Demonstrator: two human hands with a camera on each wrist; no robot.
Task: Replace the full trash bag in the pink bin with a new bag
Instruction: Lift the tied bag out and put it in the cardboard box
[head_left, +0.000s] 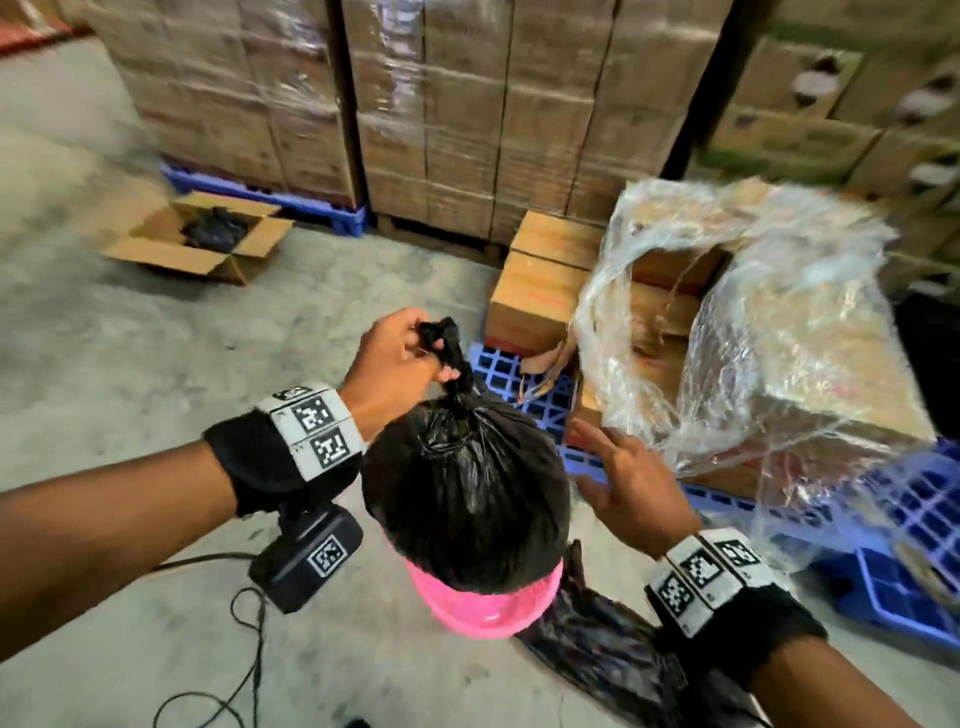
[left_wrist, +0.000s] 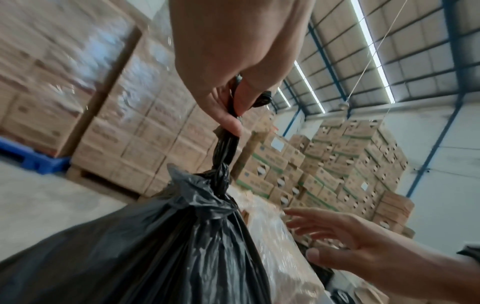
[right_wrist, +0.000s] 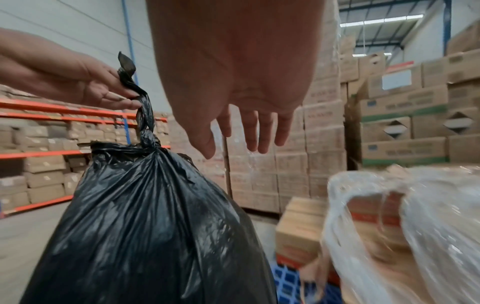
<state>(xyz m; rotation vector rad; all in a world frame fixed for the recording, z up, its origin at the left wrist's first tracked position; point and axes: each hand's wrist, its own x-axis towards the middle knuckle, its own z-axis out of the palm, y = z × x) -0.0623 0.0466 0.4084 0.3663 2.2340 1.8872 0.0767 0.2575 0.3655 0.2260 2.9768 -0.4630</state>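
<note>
Far out to the left of the left hand (head_left: 392, 364), an open cardboard box (head_left: 200, 236) sits on the concrete floor (head_left: 104, 338) with dark material inside. Below the left wrist a black cable (head_left: 244, 639) trails across the floor. The left hand pinches the twisted neck of the full black trash bag (head_left: 462, 493) above its knot, fingers curled round the plastic; the left wrist view shows the thumb and fingers (left_wrist: 228, 121) clamped on that neck. The bag bulges directly beneath this hand, its lower end at the mouth of the pink bin (head_left: 483, 605), whose rim shows under the bag; whether the bag's bottom is inside the bin cannot be told. Just right of the bin and under the right wrist, a flat black bag (head_left: 597, 644) lies on the floor. The right hand (head_left: 631, 493) hovers beside the full bag with its fingers spread and straight, holding nothing, apart from the plastic. Beyond the right hand, cartons under loose clear plastic wrap (head_left: 753, 322) sit on a blue pallet (head_left: 883, 587). Behind both hands stand 2 tall stacks of wrapped cartons (head_left: 467, 104).
</note>
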